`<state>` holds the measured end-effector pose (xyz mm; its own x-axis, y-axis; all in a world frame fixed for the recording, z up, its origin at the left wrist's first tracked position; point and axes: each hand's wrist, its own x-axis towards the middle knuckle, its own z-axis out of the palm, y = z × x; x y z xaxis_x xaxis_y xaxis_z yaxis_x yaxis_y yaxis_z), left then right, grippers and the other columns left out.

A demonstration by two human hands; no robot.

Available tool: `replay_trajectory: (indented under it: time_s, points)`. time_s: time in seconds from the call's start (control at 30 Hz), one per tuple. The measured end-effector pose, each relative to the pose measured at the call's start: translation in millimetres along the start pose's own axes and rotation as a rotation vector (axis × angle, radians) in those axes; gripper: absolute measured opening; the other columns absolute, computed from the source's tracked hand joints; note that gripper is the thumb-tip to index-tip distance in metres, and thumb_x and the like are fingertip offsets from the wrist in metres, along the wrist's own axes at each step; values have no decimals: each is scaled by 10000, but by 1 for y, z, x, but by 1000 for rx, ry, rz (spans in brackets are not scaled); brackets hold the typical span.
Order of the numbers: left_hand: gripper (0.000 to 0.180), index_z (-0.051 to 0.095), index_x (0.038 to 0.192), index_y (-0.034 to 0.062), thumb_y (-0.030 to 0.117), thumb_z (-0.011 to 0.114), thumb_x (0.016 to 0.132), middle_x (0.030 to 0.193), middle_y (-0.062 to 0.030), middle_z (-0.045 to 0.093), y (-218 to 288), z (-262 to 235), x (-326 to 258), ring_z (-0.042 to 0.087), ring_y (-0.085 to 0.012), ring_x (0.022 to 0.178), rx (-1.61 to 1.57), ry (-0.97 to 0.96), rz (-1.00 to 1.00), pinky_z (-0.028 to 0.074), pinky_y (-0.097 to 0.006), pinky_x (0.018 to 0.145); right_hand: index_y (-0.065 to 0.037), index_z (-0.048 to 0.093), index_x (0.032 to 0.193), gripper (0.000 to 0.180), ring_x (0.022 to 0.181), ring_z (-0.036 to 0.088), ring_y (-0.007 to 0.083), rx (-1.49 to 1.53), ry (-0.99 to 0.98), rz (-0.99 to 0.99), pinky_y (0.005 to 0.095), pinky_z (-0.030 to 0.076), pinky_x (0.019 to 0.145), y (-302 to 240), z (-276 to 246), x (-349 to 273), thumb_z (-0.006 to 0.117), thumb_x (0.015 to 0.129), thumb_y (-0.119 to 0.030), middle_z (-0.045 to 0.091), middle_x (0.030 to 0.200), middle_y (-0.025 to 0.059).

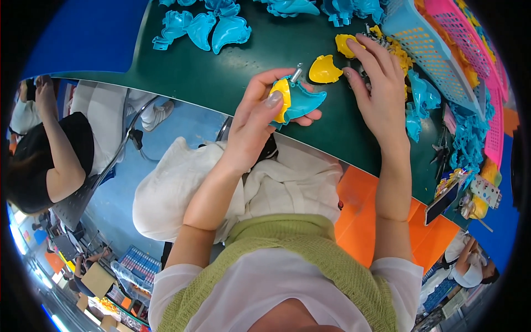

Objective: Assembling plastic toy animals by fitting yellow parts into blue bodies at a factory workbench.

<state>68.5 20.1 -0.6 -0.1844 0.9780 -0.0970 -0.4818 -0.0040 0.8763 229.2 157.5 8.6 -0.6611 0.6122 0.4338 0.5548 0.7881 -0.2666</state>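
1. A partly assembled toy piece (298,100), made of a teal plastic shell with a yellow half against it and a small metal pin standing out at its top, is held in the left hand (260,113) just above the near edge of the dark green bench (221,72).
2. The left hand is closed around the piece: the thumb is pressed on the yellow half, and the fingers are curled behind and under the teal shell.
3. The right hand (379,91) is laid open on the bench, fingers narrowly spread, with the fingertips resting at a pile of small yellow parts (395,52); nothing is seen gripped in it.
4. A loose yellow shell (324,70) lies on the bench between the two hands, just beside the right thumb.
5. More teal shells (207,30) are spread across the far side of the bench, and others (423,94) are heaped just right of the right hand.
6. A blue mesh basket (426,39) and a pink mesh basket (470,44) stand side by side at the bench's right end.
7. Another person (50,155) in a black top is seated at the left, well apart from the bench.
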Motion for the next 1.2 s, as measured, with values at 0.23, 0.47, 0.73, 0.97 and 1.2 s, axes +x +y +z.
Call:
replay_trajectory:
  time_s: [0.23,0.47,0.73,0.97,1.2]
  points:
    - [415,320,1229,-5,259,360,911,1109,-237,516,0,-1,-1,618,-322,891,7,3,0,500,-353,771,-32,611,1003,211,895,575,239,53,90,58,299,441,764,14,-12,1,597,793,-43,613,983,97]
    - [436,318,1234,-1,282,377,908,1111,-242,515,0,-3,-2,619,-327,885,3,16,0,504,-358,764,-6,598,880,100,751,564,222,126,-134,96,298,425,683,10,-26,-4,589,782,-22,587,816,86]
    - [490,313,1244,11,337,427,895,1116,-251,512,-2,-3,1,619,-349,884,-36,31,-26,519,-366,741,-36,549,836,130,851,524,248,74,-475,147,331,371,744,14,-65,-17,632,736,-45,547,881,71]
    - [492,303,1248,15,340,424,898,1117,-256,510,-3,-1,2,619,-354,884,-27,31,-31,523,-365,741,-73,544,852,162,898,505,249,6,-401,146,335,339,785,10,-57,-18,640,724,-44,508,926,60]
    - [495,298,1248,4,335,421,901,1121,-257,508,-3,-3,0,620,-349,882,-4,35,-11,521,-368,742,-71,558,864,171,876,499,253,108,-394,81,330,347,784,14,-49,-20,626,723,-2,505,911,64]
